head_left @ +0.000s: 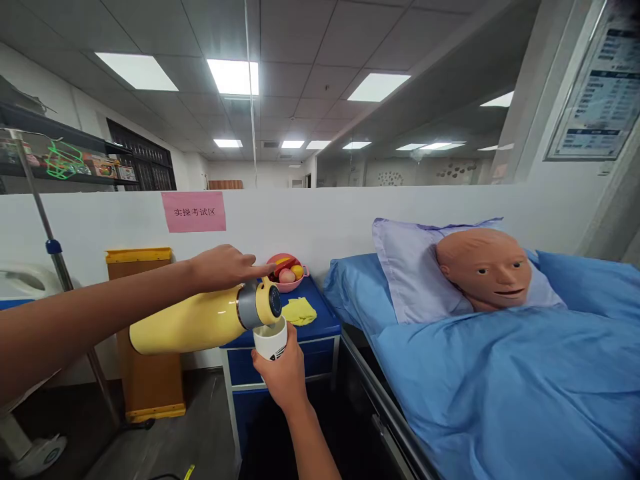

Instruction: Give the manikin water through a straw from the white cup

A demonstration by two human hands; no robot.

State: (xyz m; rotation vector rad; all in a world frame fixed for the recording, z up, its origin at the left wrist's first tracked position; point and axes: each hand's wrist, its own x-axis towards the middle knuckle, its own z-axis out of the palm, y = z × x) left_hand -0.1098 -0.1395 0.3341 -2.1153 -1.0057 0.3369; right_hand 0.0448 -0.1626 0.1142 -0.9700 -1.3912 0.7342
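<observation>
My left hand (220,267) is closed at the upper side of a yellow thermos jug (187,325), its index finger stretched toward the lid. The jug's handle is hidden behind that hand. The jug lies nearly level, its grey-and-yellow neck and dark lid tipped slightly down to the right. Just under the spout is a white paper cup (269,341) with a dark print, and my right hand (286,370) is wrapped around it. Whether liquid is flowing I cannot tell. Both are held over the front of a blue bedside cabinet (325,320).
On the cabinet lie a folded yellow cloth (299,311) and a pink basket (287,287) of fruit. To the right, a manikin (483,270) rests on a pillow under blue bedding, behind a dark bed rail (385,417). A metal pole (55,250) stands at left.
</observation>
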